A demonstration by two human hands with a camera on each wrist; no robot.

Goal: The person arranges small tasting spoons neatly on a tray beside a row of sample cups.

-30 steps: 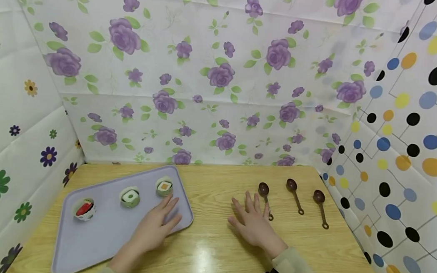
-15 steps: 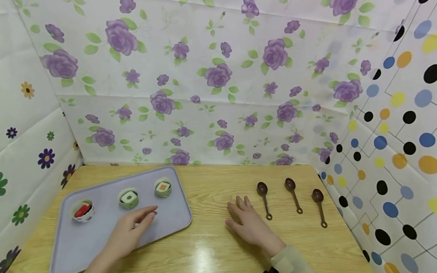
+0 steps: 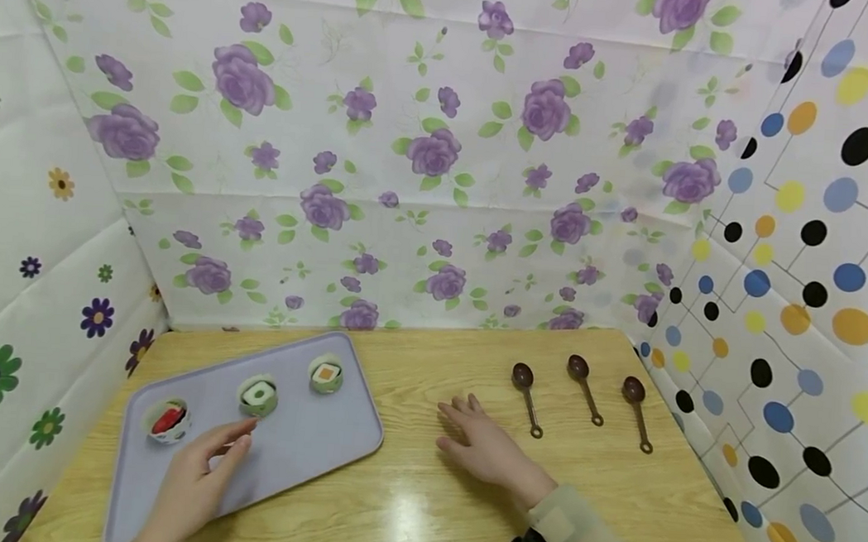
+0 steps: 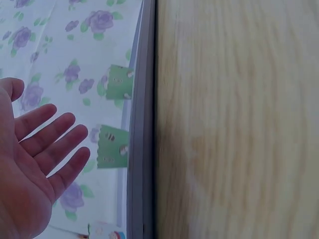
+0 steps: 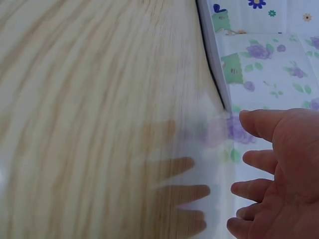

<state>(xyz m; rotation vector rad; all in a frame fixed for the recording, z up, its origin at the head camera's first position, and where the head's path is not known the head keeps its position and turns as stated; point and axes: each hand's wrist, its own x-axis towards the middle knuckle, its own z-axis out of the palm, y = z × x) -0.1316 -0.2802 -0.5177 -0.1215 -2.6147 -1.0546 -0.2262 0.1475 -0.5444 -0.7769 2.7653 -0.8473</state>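
Note:
My left hand [image 3: 193, 480] hovers over the front of a lavender tray [image 3: 310, 462], its fingers relaxed and holding nothing. Three small paper cups stand in a slanting row on the tray. The left cup [image 3: 178, 432] has a red piece inside, the middle green cup [image 3: 264, 406] a white piece with a green centre, and the right green cup [image 3: 327, 384] a white piece with an orange square. My right hand [image 3: 490, 450], fingers spread, is above the wooden table, left of a brown spoon [image 3: 523, 378]. In the left wrist view, the left palm [image 4: 25, 184] shows nothing in it.
Two more brown spoons, a middle one [image 3: 579, 368] and a right one [image 3: 634, 391], lie on the wooden table [image 3: 420, 502]. A flowered cloth [image 3: 381, 160] hangs behind the table, and a dotted cloth [image 3: 796, 326] borders its right side.
My left hand has moved left across the tray, from near the right cup to in front of the left and middle cups. The right hand has shifted slightly left, away from the spoons.

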